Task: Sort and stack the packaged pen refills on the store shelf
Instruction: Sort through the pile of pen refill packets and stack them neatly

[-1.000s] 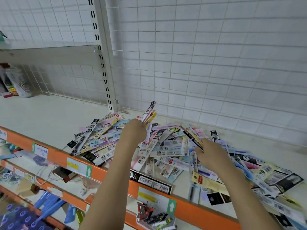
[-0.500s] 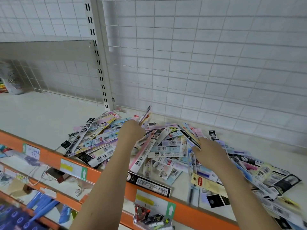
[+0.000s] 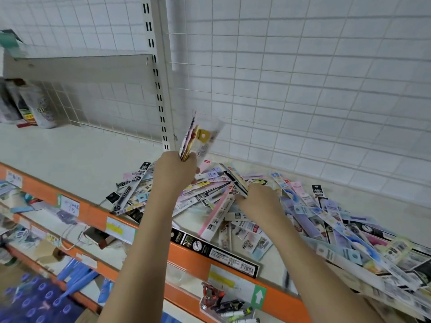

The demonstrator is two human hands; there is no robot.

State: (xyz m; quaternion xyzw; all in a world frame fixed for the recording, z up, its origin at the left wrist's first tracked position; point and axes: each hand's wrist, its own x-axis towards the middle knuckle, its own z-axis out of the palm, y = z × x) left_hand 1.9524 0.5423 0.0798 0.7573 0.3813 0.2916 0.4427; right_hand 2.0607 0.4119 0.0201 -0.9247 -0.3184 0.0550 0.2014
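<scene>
Looking down past my forearms, I see nearest me the orange shelf edge (image 3: 191, 257) with its price labels, and one long black refill pack (image 3: 214, 251) lying along that edge, half over the lip. Just beyond it, my right hand (image 3: 258, 201) is down in the heap of packaged pen refills (image 3: 326, 229), knuckles toward me, fingers curled in among the packs; it seems to grip a dark-edged pack at its tip, though I cannot tell exactly which one. The heap sprawls across the white shelf board (image 3: 81, 164), thick to the right and fanning out to the left in pink, lilac, blue and black strips. Further in, my left hand (image 3: 175, 171) is raised above the pile, clenched tight around a bundle of refill packs (image 3: 200, 136) that stands nearly upright out of the fist, a yellow header card with a hang hole showing. Behind that, the slotted white upright (image 3: 158, 89) climbs the wire grid back panel (image 3: 303, 78). Far left on the shelf, some bagged goods (image 3: 39, 108) sit blurred under a bracket.
</scene>
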